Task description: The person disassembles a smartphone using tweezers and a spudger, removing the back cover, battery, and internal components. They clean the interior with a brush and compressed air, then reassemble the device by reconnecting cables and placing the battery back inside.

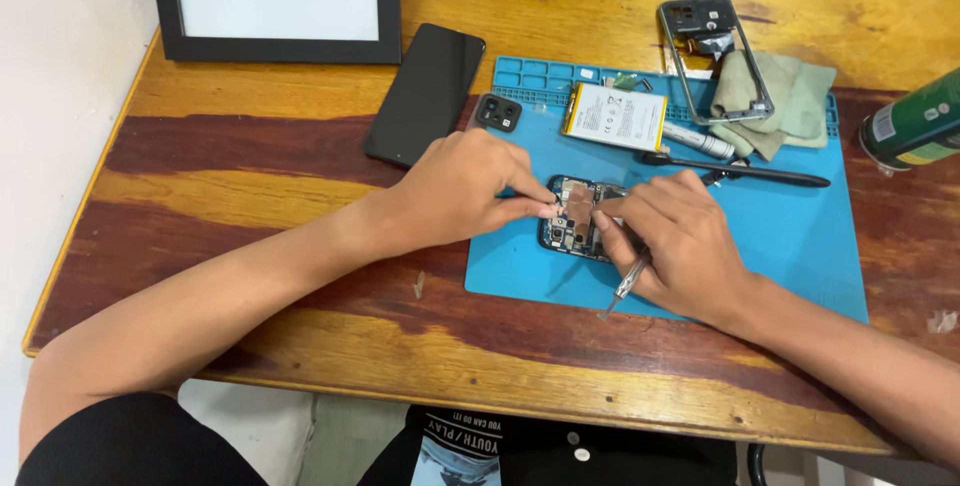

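Head view looks down on a wooden surface [300, 206] with a blue work mat [800, 236] on it. An opened phone body [572, 231], its boards bare, lies near the middle of the mat. The left hand [465, 186] pinches a small copper-brown piece [578, 204] at the top of the phone, fingertips together on it. The right hand [680, 246] meets it from the other side, its fingers closed around a thin metal tool [625, 286] whose handle pokes out below the palm.

To do this well, I judge that the left pinch should stay light and lift the piece flat, not bent, while the tool tip works only under its edge and clear of the boards. Resting both wrists on the mat would steady the fingers.

Further back on the mat lie a white battery [615, 116], a camera block [497, 112], a grey phone frame [715, 56] on a green cloth [790, 96] and a black stick tool [740, 174]. A dark phone screen [425, 91] lies just off the mat.
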